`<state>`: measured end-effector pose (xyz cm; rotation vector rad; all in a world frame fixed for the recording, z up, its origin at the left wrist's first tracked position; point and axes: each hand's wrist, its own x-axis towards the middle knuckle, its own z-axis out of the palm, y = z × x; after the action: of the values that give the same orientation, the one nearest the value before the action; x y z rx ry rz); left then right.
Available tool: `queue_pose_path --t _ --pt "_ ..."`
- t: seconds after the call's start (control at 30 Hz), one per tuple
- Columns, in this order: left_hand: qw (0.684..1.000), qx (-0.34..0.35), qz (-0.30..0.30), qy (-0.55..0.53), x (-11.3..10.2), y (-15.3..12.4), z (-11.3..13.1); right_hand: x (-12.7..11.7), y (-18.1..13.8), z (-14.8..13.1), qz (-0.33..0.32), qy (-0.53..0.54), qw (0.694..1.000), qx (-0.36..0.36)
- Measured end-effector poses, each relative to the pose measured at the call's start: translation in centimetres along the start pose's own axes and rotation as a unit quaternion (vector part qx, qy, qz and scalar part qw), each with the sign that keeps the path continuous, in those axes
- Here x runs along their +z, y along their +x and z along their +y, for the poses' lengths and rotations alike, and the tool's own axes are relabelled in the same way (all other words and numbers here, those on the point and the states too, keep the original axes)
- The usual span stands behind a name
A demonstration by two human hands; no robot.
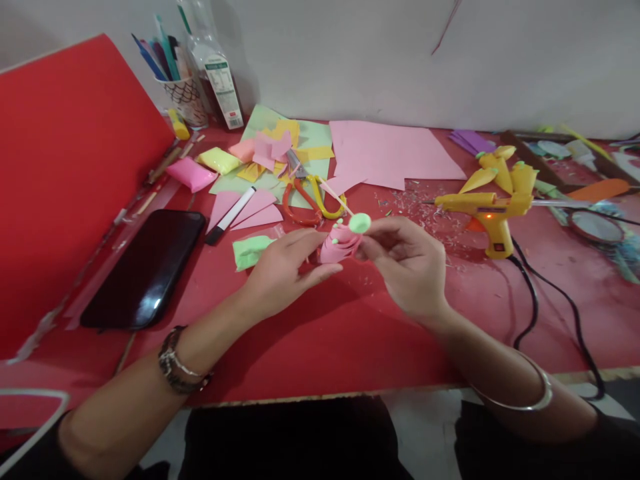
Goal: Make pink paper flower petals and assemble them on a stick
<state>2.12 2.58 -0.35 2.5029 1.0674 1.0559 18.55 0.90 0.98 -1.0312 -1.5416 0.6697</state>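
Note:
A small pink paper craft piece (338, 244) with a light green disc (359, 223) on top hangs just above the red table (330, 340), held between both hands. My left hand (283, 267) pinches its lower left side with thumb and fingers. My right hand (407, 263) grips its right side, fingers curled near the green disc. A thin stick (334, 194) rises from the piece toward the back left.
A yellow hot glue gun (493, 210) stands right of my hands, its black cord (537, 300) running to the table's front edge. Scissors (307, 200), a marker (230, 217), pink paper sheets (390, 153), a black phone (145, 267), a pen cup (185, 97) and a large red sheet (65, 167) lie around.

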Motion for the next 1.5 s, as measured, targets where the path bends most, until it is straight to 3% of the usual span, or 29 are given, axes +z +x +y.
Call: queue_pose_path --t 0.37,0.6,0.8,0.97,1.5 --pt "0.987 -0.099 -0.089 -0.086 -0.26 0.15 0.37 0.11 -0.02 -0.22 0.015 0.005 1.000 0.017" --pt "0.983 -0.117 -0.120 -0.068 -0.31 0.13 0.59 0.02 -0.32 0.32 0.040 -0.021 0.998 -0.037" --pt "0.980 -0.158 -0.116 -0.020 -0.24 0.17 0.54 -0.37 0.09 0.06 0.021 -0.105 0.989 -0.104" --pt "0.981 -0.147 -0.125 -0.026 -0.28 0.08 0.71 -0.68 0.40 -0.16 -0.002 -0.168 0.976 -0.138" --pt "0.980 -0.127 -0.136 -0.068 -0.27 0.07 0.73 -0.74 0.45 -0.17 -0.012 -0.196 0.968 -0.156"
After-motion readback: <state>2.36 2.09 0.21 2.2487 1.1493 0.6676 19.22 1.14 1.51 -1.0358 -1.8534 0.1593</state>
